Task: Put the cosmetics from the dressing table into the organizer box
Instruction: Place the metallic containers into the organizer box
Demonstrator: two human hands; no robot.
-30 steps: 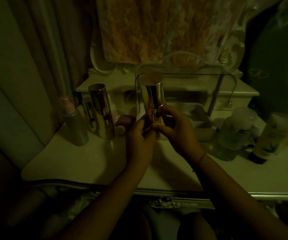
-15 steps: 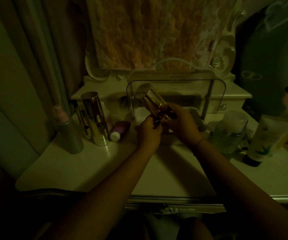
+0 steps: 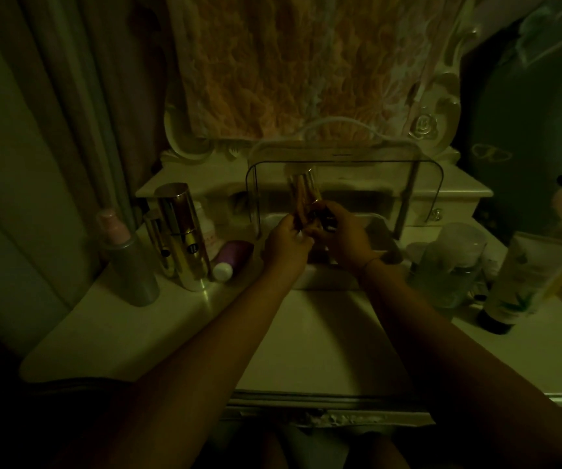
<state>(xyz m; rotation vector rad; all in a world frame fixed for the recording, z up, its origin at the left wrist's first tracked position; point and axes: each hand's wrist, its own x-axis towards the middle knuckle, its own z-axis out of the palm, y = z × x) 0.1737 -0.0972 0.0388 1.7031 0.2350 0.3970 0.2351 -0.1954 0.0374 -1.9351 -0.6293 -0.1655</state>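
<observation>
Both hands' grip, left [image 3: 286, 243] & right [image 3: 342, 236], clasps gold bottle [image 3: 303, 194] inside organizer box [image 3: 418, 184], worktop's back edge. Left: gold tubes [image 3: 185, 238], pump bottle [image 3: 130, 262] at left edge, others at right.

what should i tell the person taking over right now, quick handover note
Left hand and right hand: both shut on one gold bottle, held over the open organizer box, not yet released.
Still on the dressing table: left side, pump bottle, tall gold bottle, purple bottle lying down; right side, clear bottle and green tube.
Done: nothing clearly stowed yet.
Left: set this bottle in, then the rest.
</observation>
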